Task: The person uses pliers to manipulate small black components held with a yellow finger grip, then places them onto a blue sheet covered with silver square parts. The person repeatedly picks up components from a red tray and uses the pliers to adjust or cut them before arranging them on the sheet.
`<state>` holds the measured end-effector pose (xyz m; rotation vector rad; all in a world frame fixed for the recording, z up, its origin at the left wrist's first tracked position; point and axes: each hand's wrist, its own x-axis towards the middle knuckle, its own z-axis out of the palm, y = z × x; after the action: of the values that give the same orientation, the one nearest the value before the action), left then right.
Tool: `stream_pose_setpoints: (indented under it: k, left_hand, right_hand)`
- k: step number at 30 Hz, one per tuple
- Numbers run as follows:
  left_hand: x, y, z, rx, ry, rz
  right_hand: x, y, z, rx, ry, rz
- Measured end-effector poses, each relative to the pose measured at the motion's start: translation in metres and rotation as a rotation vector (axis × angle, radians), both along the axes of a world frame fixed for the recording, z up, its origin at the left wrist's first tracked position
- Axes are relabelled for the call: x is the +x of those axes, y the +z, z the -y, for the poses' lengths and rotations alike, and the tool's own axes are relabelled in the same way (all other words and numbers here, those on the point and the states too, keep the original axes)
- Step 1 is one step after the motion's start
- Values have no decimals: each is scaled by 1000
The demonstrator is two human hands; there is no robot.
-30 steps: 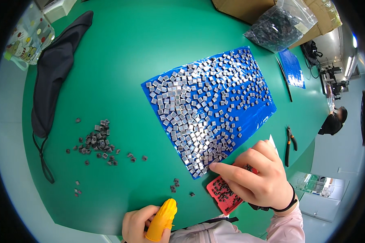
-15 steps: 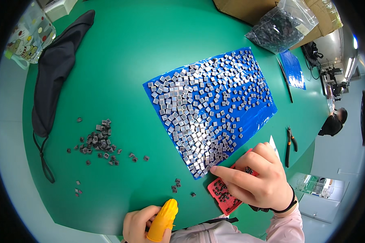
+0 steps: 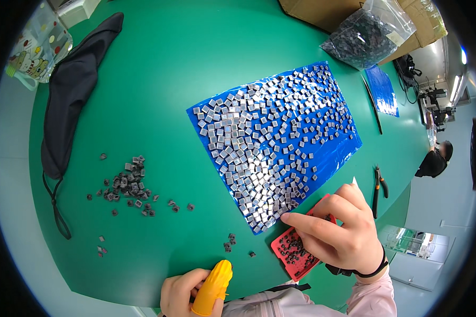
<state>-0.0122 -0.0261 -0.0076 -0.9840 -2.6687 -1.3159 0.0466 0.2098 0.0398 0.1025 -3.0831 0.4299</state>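
The green counter (image 3: 158,79) carries a blue sheet (image 3: 333,153) near its middle, strewn with small silvery squares (image 3: 248,158). A dark cloth (image 3: 71,100) lies along the left edge, with a cord trailing toward the near edge. A clear bag (image 3: 367,37) of dark parts sits at the far right corner, against cardboard boxes (image 3: 322,10). The right hand (image 3: 338,235) rests over a red tray (image 3: 291,251) at the near edge, forefinger stretched out to touch the sheet's near corner, holding nothing that shows. The left hand (image 3: 182,290) is clamped on a yellow tool (image 3: 212,288) at the near edge. A heap of dark pieces (image 3: 127,182) lies left of the sheet. Pliers (image 3: 378,185) lie by the right edge.
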Motion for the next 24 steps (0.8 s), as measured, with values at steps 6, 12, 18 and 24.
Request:
stream_pose_setpoints:
  k: [6, 12, 18, 24]
  left_hand:
    - [0, 0, 0, -7, 4, -9]
    - [0, 0, -1, 0, 3, -9]
    - [0, -1, -1, 2, 6, -19]
    - [0, 0, -1, 8, 10, -8]
  right_hand:
    - [0, 1, 2, -16, 9, -1]
    - [0, 0, 1, -6, 3, 4]
    - [1, 1, 2, -2, 9, 3]
    - [0, 1, 2, -4, 11, 27]
